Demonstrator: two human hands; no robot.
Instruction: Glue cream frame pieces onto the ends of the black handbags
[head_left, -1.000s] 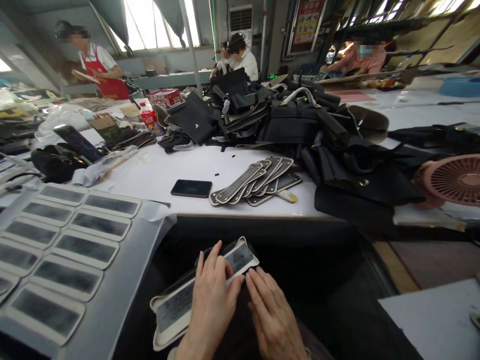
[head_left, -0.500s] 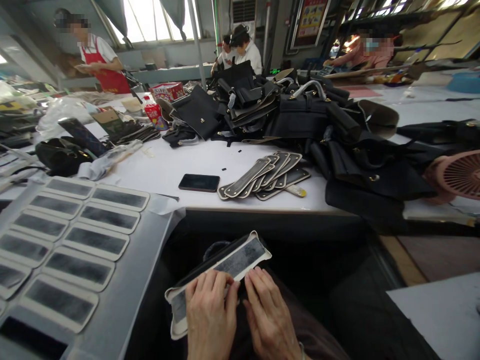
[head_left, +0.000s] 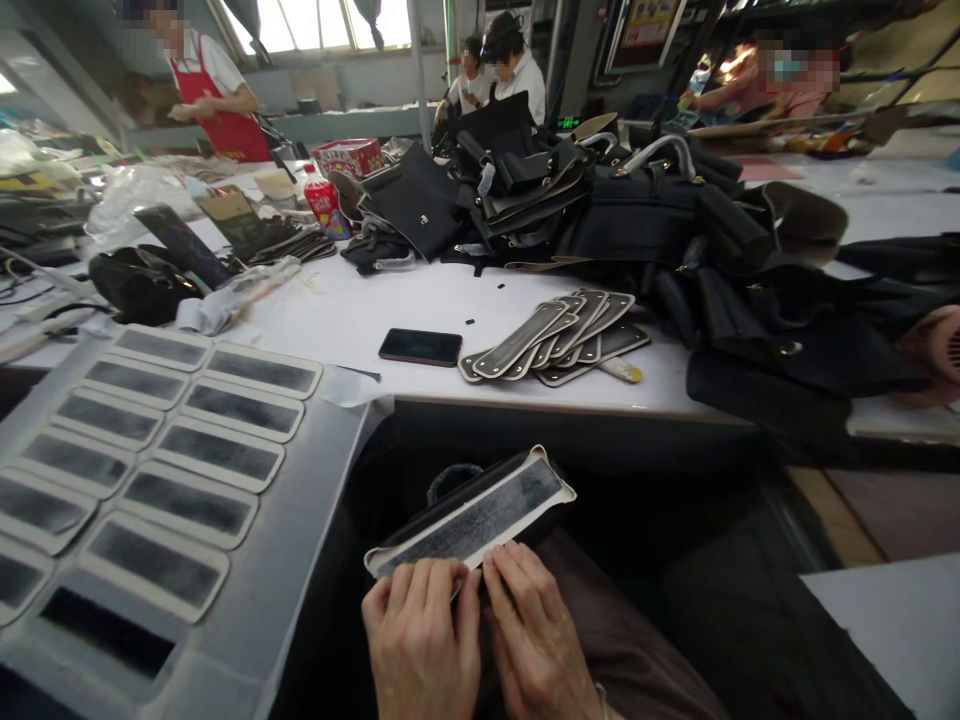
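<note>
A black bag [head_left: 463,492] rests tilted across my lap. On its upturned face lies a long panel [head_left: 491,510] with a dark centre and a pale border. Along the panel's near edge, my left hand [head_left: 424,625] has its fingers bent together and pressed on the border. Just beside it my right hand [head_left: 536,620] pinches the same edge, its fingertips close to the left thumb. Whatever lies beneath the fingers is hidden. A clear-wrapped loop handle [head_left: 452,480] shows behind the bag.
On the left, a grey board [head_left: 300,480] carries rows of pale-edged panels [head_left: 221,450]. A phone [head_left: 420,346] and a stack of studded strips [head_left: 555,335] lie on the white table [head_left: 345,330]. Black bags [head_left: 630,215] are heaped behind. A pink fan [head_left: 937,350] stands right; people work beyond.
My left hand has slid off the panel's face toward its near edge, uncovering more of the dark centre. My right hand stays at that edge. The whole view has shifted slightly.
</note>
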